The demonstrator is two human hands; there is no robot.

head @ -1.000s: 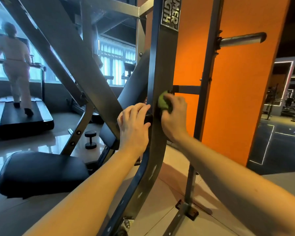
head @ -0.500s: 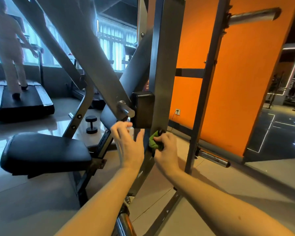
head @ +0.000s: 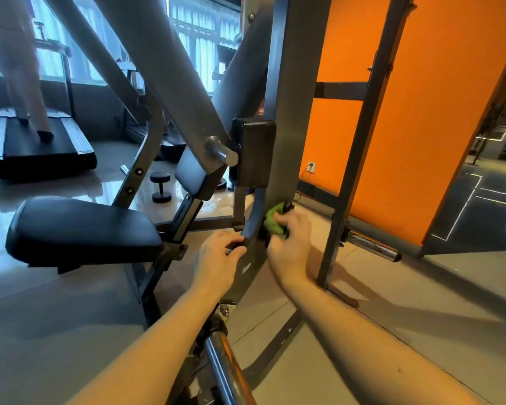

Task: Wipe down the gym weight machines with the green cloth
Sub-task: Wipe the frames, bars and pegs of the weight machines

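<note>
A grey steel weight machine fills the view, its curved upright beam (head: 287, 141) running down the middle. My right hand (head: 289, 247) grips a bunched green cloth (head: 273, 222) and presses it against the lower part of that beam. On the beam's left edge my left hand (head: 216, 261) curls its fingers around the metal, level with the right hand. A black block (head: 254, 153) with a short steel peg (head: 221, 154) sits on the beam above both hands.
A black padded seat (head: 79, 229) juts out at left. A chrome bar (head: 225, 369) lies below my arms, and another chrome peg (head: 371, 248) sticks out at right. Behind are a dumbbell (head: 160, 187), a treadmill (head: 35, 147) with a person on it, and an orange wall (head: 438, 112).
Both hands have slid down the upright beam, the right one dragging the green cloth along it. The camera has tilted down with them.
</note>
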